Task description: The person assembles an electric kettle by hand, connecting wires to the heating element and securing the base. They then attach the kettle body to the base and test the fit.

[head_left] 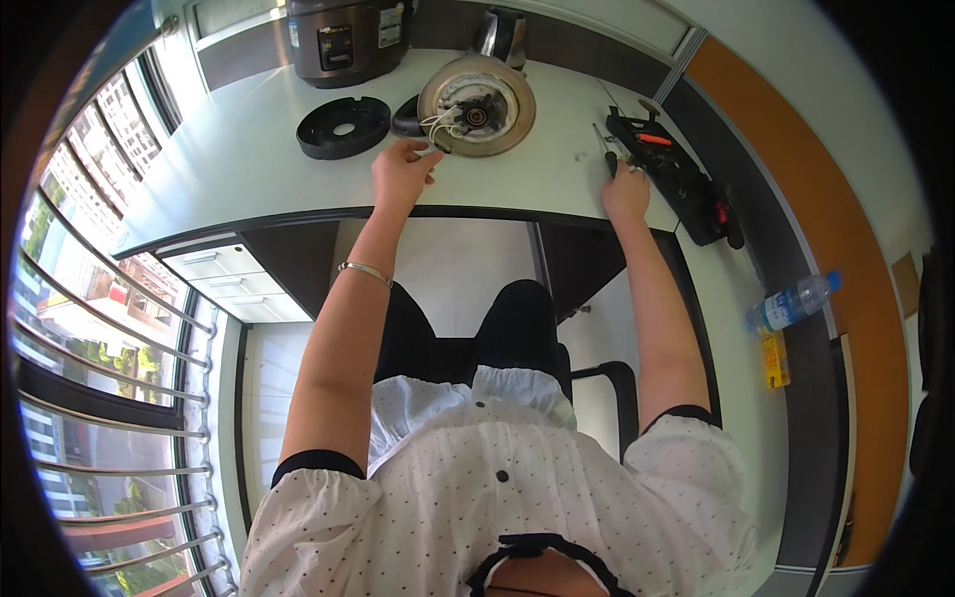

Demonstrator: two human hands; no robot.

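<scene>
An electric kettle (509, 127) lies on its side on the white table, its round underside facing me with the inner parts bare. Thin white wires (443, 121) hang out at its lower left. Beside them my left hand (401, 174) has its fingers closed in a pinch; whatever is between the fingertips is too small to make out. To its left rests a round black base cover (344, 129) with a hole in the middle. At the right, my right hand (627, 195) is closed at the dark handle of a screwdriver (611, 159), whose shaft points away from me.
An open black tool case (686, 189) with red-handled tools stands just right of my right hand. Behind are a rice cooker (348, 45) and a shiny metal vessel (502, 38). A water bottle (794, 303) and a yellow box (775, 360) lie further right. Barred windows line the left.
</scene>
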